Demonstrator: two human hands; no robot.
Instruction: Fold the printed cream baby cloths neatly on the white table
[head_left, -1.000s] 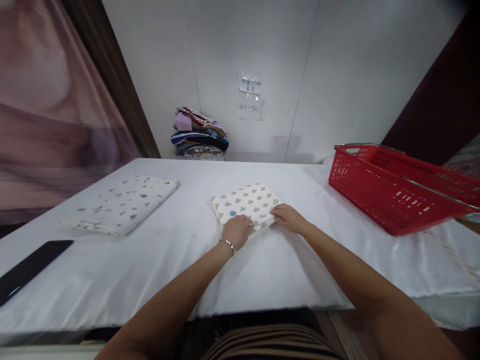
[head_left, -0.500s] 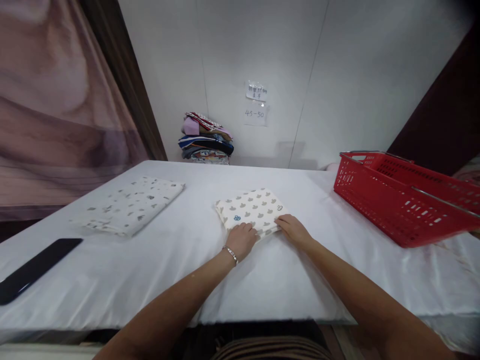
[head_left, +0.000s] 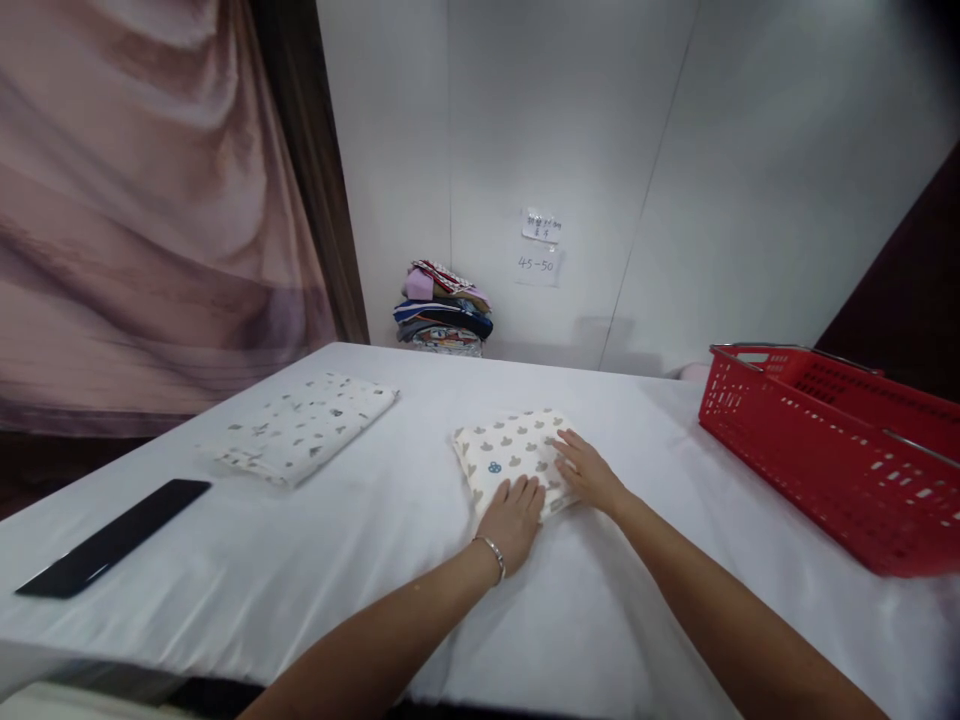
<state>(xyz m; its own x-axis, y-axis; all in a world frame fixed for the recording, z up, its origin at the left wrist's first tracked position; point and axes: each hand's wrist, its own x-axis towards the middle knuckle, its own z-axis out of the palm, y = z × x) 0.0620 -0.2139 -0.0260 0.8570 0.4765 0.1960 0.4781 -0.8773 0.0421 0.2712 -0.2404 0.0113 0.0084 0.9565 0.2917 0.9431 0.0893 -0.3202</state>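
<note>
Before me stretched a white-covered table [head_left: 337, 560], a red basket [head_left: 825, 470] at its right and a speckled folded cloth [head_left: 307, 430] at its left. Between them lay the grey-print fabric [head_left: 514, 442]. My left hand [head_left: 515, 523] rested, loosely open, on its near edge; my right hand [head_left: 589, 474], fingers spread, touched its right side, unclenched.

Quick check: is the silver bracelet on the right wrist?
No, the silver bracelet circles the wrist of the left hand, which rests on the blue-marked folded cloth.
</note>
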